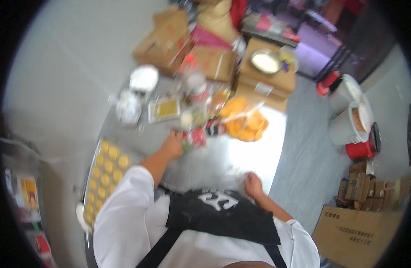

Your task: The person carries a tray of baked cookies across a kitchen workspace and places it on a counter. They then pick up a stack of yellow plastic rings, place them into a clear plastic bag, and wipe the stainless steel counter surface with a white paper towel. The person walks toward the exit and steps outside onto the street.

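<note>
My left hand (173, 144) reaches over the metal table (222, 164), its fingers at the left edge of a red and green plastic packet (194, 137). Blur hides whether they grip it. Close to the table's front edge is my right hand (253, 185), its fingers curled; whether something small is in them I cannot see. Beyond the packet lie a dark red-and-black item (214, 128) and an orange plastic bag (247, 120) with a pale stick-like thing across it. A tray (127, 147) with rows of round yellow dough pieces stands left of my left arm.
At the back left are a shallow tray of yellow filling (164, 110), white bags (129, 106) and a red-capped clear bottle (194, 75). Cardboard boxes (210, 63) line the far side; one carries a bowl of white contents (266, 62). White buckets (347, 125) stand on the floor at right.
</note>
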The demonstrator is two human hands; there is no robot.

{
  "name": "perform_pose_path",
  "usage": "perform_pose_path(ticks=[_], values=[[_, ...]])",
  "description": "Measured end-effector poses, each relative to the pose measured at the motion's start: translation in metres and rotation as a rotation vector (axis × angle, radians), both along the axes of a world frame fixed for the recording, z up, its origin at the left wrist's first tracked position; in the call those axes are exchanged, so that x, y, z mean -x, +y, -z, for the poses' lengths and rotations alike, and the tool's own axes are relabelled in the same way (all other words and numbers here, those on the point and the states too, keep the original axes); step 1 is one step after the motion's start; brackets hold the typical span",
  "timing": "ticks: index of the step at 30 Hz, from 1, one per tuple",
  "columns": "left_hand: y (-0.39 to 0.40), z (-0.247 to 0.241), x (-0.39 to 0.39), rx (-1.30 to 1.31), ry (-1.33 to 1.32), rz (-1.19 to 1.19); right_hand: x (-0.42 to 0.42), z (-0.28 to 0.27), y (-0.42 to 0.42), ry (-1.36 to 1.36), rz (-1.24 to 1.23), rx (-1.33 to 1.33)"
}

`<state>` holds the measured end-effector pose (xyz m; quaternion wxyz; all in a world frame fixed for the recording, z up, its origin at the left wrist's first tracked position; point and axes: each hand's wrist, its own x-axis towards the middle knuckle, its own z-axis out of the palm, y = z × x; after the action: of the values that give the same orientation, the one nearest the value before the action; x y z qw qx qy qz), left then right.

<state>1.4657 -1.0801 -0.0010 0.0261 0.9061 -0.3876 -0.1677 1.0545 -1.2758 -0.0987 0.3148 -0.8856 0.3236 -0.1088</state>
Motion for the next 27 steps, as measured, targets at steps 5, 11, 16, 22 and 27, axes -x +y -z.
perform_pose_path(ticks=[5,11,16,22,27], values=[[-0.056,-0.060,0.010,-0.312,0.109,0.116,0.003,-0.053,0.006,-0.150,0.002,0.018],[-0.062,-0.061,0.006,-0.397,0.092,0.143,0.031,-0.044,0.007,-0.022,0.183,-0.156],[-0.044,-0.073,-0.012,-0.472,0.047,0.119,0.052,-0.025,0.019,-0.088,0.246,-0.075],[-0.014,-0.048,-0.057,-0.367,-0.224,-0.148,0.065,-0.055,0.022,0.037,0.294,-0.006],[-0.024,-0.072,0.011,0.066,-0.134,-0.039,0.067,-0.072,0.018,-0.200,0.348,-0.349]])
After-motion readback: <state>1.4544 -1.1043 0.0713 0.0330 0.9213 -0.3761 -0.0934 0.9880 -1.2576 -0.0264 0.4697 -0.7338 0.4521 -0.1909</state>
